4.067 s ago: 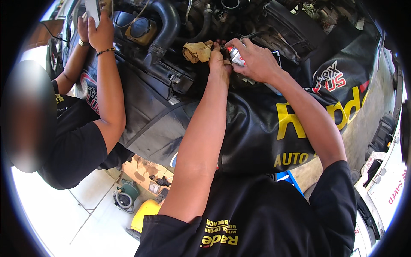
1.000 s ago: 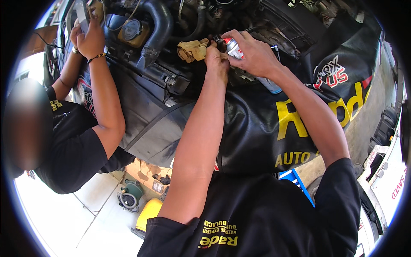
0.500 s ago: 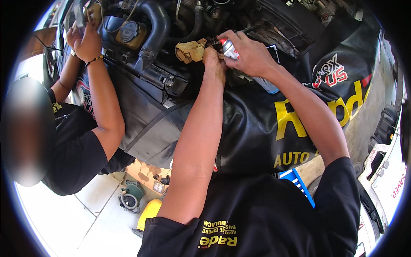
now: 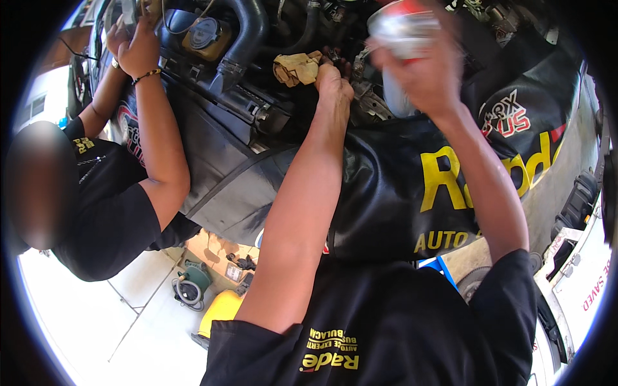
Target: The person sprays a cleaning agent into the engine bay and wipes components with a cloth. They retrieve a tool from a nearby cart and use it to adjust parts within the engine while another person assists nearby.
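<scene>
My left hand (image 4: 335, 82) reaches into the engine bay, its fingers curled at a piece of crumpled brown paper (image 4: 297, 69) that sticks out to the left. Dark parts lie around the fingertips, and I cannot make out whether they touch one. Up and to the right, my right hand (image 4: 430, 77) is closed round a spray can (image 4: 400, 35) with a red and silver upper part. Motion blurs both the hand and the can. Below the fingers shows a pale blue stretch (image 4: 396, 96), apparently the can's lower body.
A black fender cover (image 4: 380, 174) with yellow lettering drapes over the car's front edge. A thick black hose (image 4: 248, 32) and a capped reservoir (image 4: 205, 35) are at the upper left. A co-worker's hands (image 4: 135, 51) work at the far left. A green machine (image 4: 195, 276) stands on the floor.
My right hand has lifted the spray can up and to the right, away from my left hand. My left hand stays at the paper, with a slight shift in view.
</scene>
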Action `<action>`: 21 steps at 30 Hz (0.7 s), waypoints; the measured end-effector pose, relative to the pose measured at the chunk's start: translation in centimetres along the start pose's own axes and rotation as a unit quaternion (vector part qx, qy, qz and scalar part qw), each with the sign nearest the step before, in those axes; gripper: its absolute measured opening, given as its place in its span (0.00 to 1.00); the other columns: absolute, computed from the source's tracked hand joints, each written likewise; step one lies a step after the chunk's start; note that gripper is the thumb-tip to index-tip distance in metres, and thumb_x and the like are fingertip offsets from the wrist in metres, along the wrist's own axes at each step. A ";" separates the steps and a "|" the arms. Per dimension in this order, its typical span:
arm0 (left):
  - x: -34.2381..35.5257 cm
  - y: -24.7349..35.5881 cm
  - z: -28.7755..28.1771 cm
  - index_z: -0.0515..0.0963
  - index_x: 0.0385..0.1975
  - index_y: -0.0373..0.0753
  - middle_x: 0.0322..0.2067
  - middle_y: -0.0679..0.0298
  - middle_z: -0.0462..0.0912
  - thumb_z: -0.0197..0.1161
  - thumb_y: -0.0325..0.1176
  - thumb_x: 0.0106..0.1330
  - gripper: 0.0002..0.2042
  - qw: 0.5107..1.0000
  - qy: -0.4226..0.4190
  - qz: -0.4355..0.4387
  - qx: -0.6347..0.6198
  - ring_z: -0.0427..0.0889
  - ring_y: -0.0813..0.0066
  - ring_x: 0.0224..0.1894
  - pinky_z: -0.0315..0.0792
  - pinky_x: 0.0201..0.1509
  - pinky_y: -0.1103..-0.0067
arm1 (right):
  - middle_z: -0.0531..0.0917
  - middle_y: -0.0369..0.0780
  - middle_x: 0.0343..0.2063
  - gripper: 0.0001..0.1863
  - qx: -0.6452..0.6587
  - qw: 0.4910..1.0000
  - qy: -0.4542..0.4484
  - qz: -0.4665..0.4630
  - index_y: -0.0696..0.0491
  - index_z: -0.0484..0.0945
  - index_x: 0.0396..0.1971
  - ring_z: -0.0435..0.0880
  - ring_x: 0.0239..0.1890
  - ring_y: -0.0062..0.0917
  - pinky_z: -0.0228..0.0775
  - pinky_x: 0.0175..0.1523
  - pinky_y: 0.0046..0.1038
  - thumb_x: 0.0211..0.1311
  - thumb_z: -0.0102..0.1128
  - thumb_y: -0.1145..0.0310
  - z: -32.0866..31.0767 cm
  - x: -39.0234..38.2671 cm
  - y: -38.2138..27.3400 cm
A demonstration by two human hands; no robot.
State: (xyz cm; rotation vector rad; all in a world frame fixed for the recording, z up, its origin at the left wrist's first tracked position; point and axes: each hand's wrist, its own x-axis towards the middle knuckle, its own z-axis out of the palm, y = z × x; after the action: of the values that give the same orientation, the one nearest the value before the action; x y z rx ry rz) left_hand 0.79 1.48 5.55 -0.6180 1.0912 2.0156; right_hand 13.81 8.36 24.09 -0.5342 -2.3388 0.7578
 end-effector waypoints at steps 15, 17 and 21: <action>2.7 -1.9 -1.3 0.73 0.64 0.48 0.56 0.68 0.80 0.46 0.40 0.87 0.14 0.999 -0.037 0.030 -0.021 0.79 0.73 0.52 0.78 0.51 0.74 | 0.81 0.46 0.52 0.31 -0.088 0.963 -0.236 0.090 0.38 0.70 0.66 0.84 0.51 0.51 0.79 0.56 0.46 0.64 0.69 0.57 3.6 -2.7 2.6; 1.1 -1.4 -1.3 0.75 0.63 0.45 0.53 0.65 0.81 0.47 0.41 0.86 0.15 0.999 -0.026 0.029 0.000 0.82 0.72 0.48 0.81 0.48 0.73 | 0.81 0.48 0.51 0.32 -0.059 0.969 -0.227 0.076 0.39 0.69 0.67 0.85 0.50 0.54 0.80 0.54 0.49 0.64 0.67 0.55 4.5 -3.4 3.3; -0.2 -0.8 -0.8 0.74 0.62 0.41 0.51 0.60 0.80 0.47 0.42 0.86 0.16 0.998 -0.036 0.052 0.014 0.85 0.67 0.47 0.85 0.49 0.67 | 0.82 0.51 0.49 0.31 -0.055 0.975 -0.210 0.053 0.41 0.70 0.65 0.87 0.47 0.55 0.82 0.51 0.50 0.64 0.67 0.52 5.7 -3.4 3.4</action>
State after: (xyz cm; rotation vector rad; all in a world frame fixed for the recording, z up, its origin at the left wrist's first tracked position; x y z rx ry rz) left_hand 1.58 0.97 4.86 -0.4793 1.1257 2.0912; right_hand 13.18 6.93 16.80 -0.5963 -2.7741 0.8627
